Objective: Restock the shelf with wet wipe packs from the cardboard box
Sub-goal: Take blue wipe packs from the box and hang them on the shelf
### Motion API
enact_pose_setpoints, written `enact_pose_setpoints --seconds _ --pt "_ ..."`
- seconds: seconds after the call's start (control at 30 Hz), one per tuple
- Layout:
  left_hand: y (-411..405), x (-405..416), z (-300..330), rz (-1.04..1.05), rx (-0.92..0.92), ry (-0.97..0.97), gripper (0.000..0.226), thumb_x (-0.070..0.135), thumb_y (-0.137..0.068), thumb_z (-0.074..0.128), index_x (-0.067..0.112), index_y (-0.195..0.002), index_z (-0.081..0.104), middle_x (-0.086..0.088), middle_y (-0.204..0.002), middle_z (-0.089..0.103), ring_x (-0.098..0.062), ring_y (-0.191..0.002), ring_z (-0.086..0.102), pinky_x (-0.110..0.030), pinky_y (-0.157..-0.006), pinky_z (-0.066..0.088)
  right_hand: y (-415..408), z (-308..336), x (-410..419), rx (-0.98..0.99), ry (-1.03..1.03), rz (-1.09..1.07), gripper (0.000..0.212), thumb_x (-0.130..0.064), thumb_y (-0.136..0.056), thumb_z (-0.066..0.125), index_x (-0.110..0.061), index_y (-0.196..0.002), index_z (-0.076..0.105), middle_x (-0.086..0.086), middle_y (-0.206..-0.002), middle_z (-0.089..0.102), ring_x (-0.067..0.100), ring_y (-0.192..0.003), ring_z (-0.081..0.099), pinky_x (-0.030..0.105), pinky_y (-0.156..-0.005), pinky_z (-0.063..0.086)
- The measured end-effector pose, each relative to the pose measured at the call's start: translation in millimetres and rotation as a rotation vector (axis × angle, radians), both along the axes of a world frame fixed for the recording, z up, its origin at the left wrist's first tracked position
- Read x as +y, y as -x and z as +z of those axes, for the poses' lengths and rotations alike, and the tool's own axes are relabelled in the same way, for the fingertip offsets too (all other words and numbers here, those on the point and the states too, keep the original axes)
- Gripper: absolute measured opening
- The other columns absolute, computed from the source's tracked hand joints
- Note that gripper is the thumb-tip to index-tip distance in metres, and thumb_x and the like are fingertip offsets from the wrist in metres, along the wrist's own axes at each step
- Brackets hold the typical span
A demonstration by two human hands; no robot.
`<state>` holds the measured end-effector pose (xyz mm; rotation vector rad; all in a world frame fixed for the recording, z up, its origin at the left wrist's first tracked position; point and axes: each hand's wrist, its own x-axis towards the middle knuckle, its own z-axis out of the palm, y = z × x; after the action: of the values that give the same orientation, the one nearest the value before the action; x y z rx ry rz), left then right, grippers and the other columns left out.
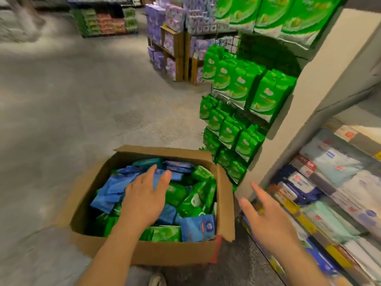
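Your left hand is spread flat over wet wipe packs inside cardboard box, w/ nothing gripped. Right hand spread, empty, btwn box's right flap and shelf. Bare floor left of box.

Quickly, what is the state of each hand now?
Left hand: open, over the packs in the cardboard box, holding nothing.
Right hand: open, empty, beside the shelf.
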<state>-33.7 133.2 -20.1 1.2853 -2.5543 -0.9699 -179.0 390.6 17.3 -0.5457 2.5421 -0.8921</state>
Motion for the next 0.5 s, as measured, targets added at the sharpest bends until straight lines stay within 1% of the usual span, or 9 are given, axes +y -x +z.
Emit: enact_pose_setpoints --seconds 0.07,0.1,0.2,0.27,0.33,0.37,0.43,0.47,0.5 --pt "-6.4 -35.3 -11.8 -0.022 -0.037 0.019 0.125 0.098 -0.064 -0.014 0.03 -0.161 0.026 -0.001 -0.168 0.027 -0.029 -0.152 0.027 -0.053 -0.121 0.024 -2.4 -8.1 -37.1 0.001 -0.006 0.035 0.067 -0.054 -0.098 0.055 -0.038 -0.159 0.031 -0.007 -0.161 0.04 0.015 -0.145 0.038 0.031 -0.111 0.035" --pt "-9.5 -51.1 -18.3 -0.014 -0.047 0.017 0.118 0.092 -0.069 -0.011 0.029 -0.161 0.028 -0.001 -0.167 0.029 -0.029 -0.151 0.028 -0.053 -0.12 0.026 -4.0 -11.7 -55.8 -0.004 -0.019 0.063 0.067 -0.051 -0.099 0.055 -0.035 -0.159 0.031 -0.007 -0.161 0.039 0.015 -0.146 0.037 0.029 -0.111 0.033" --pt "-20.9 -93.7 -39.1 -0.004 -0.062 0.002 0.104 0.072 -0.073 -0.004 0.027 -0.156 0.038 0.0 -0.16 0.039 -0.031 -0.144 0.039 -0.051 -0.113 0.035 -12.4 -20.4 -111.2 -0.021 -0.014 0.149 0.066 -0.048 -0.101 0.054 -0.032 -0.16 0.028 -0.019 -0.157 0.033 0.008 -0.147 0.033 0.021 -0.109 0.029" --pt "-29.2 -116.5 -51.8 0.005 -0.061 -0.037 0.099 0.07 -0.076 -0.002 0.023 -0.151 0.044 -0.003 -0.153 0.047 -0.031 -0.137 0.045 -0.05 -0.109 0.04 -17.0 -29.9 -144.3 -0.017 -0.013 0.174 0.067 -0.051 -0.1 0.053 -0.034 -0.16 0.029 -0.014 -0.159 0.037 0.008 -0.136 0.042 0.024 -0.104 0.033" --pt "-35.8 -130.7 -57.5 0.025 -0.04 -0.099 0.091 0.07 -0.082 0.004 0.02 -0.144 0.047 -0.007 -0.144 0.055 -0.032 -0.13 0.05 -0.05 -0.107 0.043 -21.6 -38.7 -170.2 -0.044 -0.031 0.193 0.067 -0.057 -0.099 0.052 -0.038 -0.159 0.029 -0.01 -0.158 0.043 0.011 -0.115 0.05 0.032 -0.099 0.041" --pt "-38.1 -134.9 -60.2 0.016 -0.045 -0.129 0.088 0.07 -0.084 0.004 0.017 -0.139 0.048 -0.012 -0.139 0.056 -0.035 -0.126 0.051 -0.052 -0.106 0.043 -22.9 -44.1 -179.6 -0.066 -0.042 0.198 0.067 -0.058 -0.098 0.051 -0.04 -0.159 0.028 -0.011 -0.158 0.043 0.013 -0.117 0.051 0.035 -0.102 0.043" --pt "-42.0 -141.6 -66.9 -0.005 -0.052 -0.193 0.092 0.075 -0.083 0.004 0.013 -0.135 0.048 -0.019 -0.139 0.053 -0.04 -0.129 0.048 -0.056 -0.109 0.039 -23.3 -54.0 -191.7 -0.11 -0.077 0.198 0.067 -0.057 -0.099 0.052 -0.04 -0.159 0.027 -0.004 -0.155 0.049 0.017 -0.136 0.049 0.037 -0.107 0.045" --pt "-43.4 -144.2 -69.2 0.031 -0.028 -0.259 0.095 0.08 -0.083 0.006 0.014 -0.137 0.05 -0.017 -0.145 0.052 -0.037 -0.136 0.045 -0.056 -0.114 0.034 -22.5 -58.8 -195.5 -0.132 -0.099 0.192 0.067 -0.055 -0.1 0.053 -0.039 -0.16 0.027 0.005 -0.148 0.056 0.022 -0.136 0.051 0.03 -0.099 0.048" --pt "-45.0 -147.0 -71.7 0.071 -0.004 -0.31 0.094 0.081 -0.085 0.011 0.016 -0.14 0.051 -0.012 -0.152 0.05 -0.031 -0.143 0.041 -0.052 -0.12 0.029 -21.2 -62.4 -198.5 -0.156 -0.13 0.188 0.067 -0.052 -0.1 0.054 -0.038 -0.16 0.027 0.014 -0.14 0.06 0.027 -0.128 0.057 0.02 -0.086 0.048"
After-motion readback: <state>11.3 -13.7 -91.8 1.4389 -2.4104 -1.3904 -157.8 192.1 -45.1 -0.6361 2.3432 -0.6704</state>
